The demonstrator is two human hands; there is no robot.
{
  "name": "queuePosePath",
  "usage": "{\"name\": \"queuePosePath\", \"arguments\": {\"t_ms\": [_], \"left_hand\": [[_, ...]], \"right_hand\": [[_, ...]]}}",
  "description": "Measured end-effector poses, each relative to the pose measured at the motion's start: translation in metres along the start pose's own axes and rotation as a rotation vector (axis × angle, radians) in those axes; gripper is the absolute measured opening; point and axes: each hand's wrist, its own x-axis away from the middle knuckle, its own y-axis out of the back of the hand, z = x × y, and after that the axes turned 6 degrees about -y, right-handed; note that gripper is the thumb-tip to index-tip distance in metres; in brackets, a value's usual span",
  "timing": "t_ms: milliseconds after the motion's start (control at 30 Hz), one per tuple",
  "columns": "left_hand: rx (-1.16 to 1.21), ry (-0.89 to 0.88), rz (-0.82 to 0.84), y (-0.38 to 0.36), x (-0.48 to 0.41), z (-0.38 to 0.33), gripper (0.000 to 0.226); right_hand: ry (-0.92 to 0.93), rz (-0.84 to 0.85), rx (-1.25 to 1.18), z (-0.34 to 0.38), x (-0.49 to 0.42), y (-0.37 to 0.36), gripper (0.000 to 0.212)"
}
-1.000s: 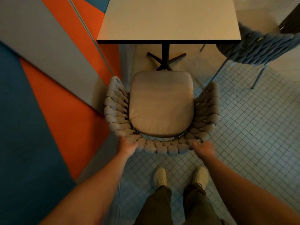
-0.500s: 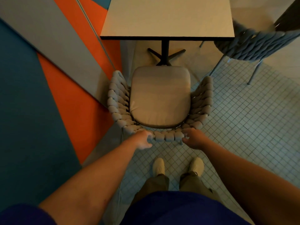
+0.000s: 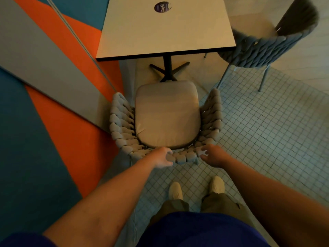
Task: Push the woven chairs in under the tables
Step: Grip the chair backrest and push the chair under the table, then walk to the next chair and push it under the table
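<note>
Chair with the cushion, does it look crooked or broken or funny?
Nothing looks broken or spilled. The chair just stands out on the floor, its cushion wholly clear of the table, so it is not pushed in. The second chair, at the table's right corner, sits turned at an angle.

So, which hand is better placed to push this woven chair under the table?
Left, probably. The left hand grips the grey woven chair's back rim near its middle, in line with the square beige table's black pedestal; the right hand sits off-centre.
</note>
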Motion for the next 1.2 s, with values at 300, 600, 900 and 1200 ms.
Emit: {"name": "queuePosePath", "arguments": {"t_ms": [300, 600, 900, 1200], "left_hand": [[-0.096, -0.038, 0.042, 0.001, -0.029, -0.064, 0.061], [-0.095, -0.052, 0.033, -0.037, -0.089, -0.187, 0.059], [-0.016, -0.031, 0.046, -0.093, -0.143, -0.304, 0.058], [-0.020, -0.020, 0.015, -0.088, -0.198, -0.367, 0.056]], "right_hand": [[-0.068, -0.014, -0.124, -0.052, 0.002, 0.018, 0.052], [-0.129, -0.034, -0.245, -0.177, 0.002, 0.081, 0.051], [-0.141, -0.004, -0.268, -0.301, -0.003, 0.144, 0.052], [-0.163, 0.003, -0.270, -0.360, -0.033, 0.202, 0.053]]}}
